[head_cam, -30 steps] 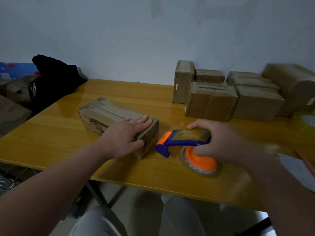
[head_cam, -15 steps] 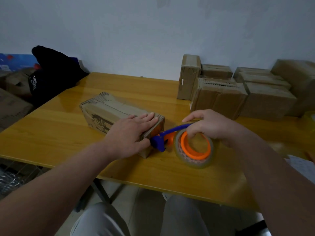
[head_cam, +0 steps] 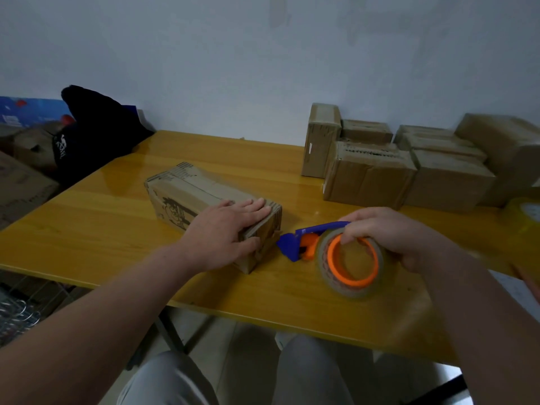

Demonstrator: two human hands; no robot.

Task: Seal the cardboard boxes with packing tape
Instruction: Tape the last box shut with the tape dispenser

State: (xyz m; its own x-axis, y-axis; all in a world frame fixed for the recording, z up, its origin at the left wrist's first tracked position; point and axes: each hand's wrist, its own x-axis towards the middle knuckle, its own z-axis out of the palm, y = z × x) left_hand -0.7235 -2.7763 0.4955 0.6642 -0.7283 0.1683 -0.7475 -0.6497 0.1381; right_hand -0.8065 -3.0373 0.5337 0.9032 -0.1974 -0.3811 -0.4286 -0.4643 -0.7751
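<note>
Fingers [head_cam: 358, 229] of the right grip [head_cam: 391, 238] are curled over the top of the tape dispenser [head_cam: 331, 258], so that grip is holding it, roll facing the person and blue nose pointing left. Just left of the nose is the near end of the long box [head_cam: 187, 188]. Nose and cardboard look touching or barely apart, can't say which. The left grip [head_cam: 225, 229] lies flat on the box top at that same end, fingers straight, thumb down the side, pressing it onto the counter [head_cam: 102, 229].

Further out, beyond the right grip by the wall, there's a stack of boxes [head_cam: 368, 176] that look shiny, like they're taped already. Off to its right is a yellow roll [head_cam: 526, 211]. Way left past the box sits a black bag [head_cam: 96, 135].

Progress-wise I'd say this box is only just getting started. I can't make out any strip along the top seam, and the end face is too crumpled to tell if tape has caught. So the whole run over the top is left.

Compared with half a second ago, the nose has backed off a touch to the right, while the box and left grip haven't budged. A second ago the dispenser was held flatter and well clear of the box.
</note>
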